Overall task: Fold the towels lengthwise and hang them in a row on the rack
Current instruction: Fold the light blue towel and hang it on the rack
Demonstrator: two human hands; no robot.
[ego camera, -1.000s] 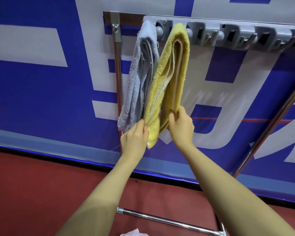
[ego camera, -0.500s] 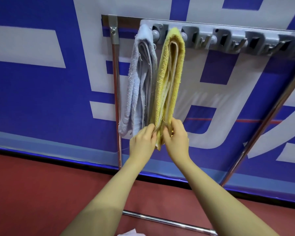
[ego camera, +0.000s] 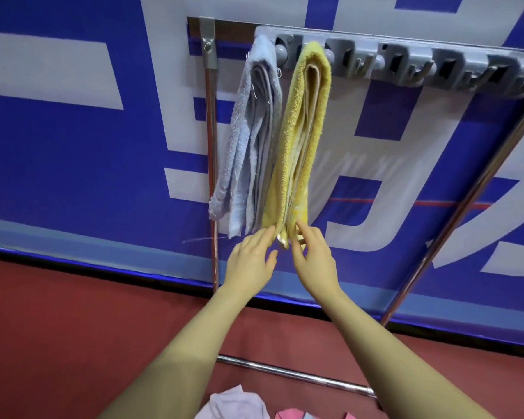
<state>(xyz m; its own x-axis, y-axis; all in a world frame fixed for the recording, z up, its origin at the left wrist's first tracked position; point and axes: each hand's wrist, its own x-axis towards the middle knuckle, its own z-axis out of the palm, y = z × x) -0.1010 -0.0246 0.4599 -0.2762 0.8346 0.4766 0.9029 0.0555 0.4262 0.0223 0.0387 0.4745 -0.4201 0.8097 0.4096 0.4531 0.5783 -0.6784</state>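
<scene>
1. While the yellow towel hangs folded from the second clip of the rack, the step in hand looks like the last tidying of its bottom end, at about 6 o'clock of the towel.
2. The left hand is loose, fingers nearly straight, with fingertips touching the towel's lower left edge; it grips nothing.
3. The right hand is likewise relaxed, fingers lightly bent, with one fingertip brushing the lower right edge at about 5 o'clock of the towel; I judge it grips nothing either.
4. The grey-blue towel hangs at 9 o'clock of the yellow one, just beside it and touching lower down.
5. To 3 o'clock the remaining clips along the bar carry nothing.
6. At 6 o'clock of the view, near the floor, lie a pale cloth and a bit of pink fabric, cut off by the edge.
7. The next move probably calls for reaching down for one of these, folding it lengthwise and hanging it on the third clip.
</scene>
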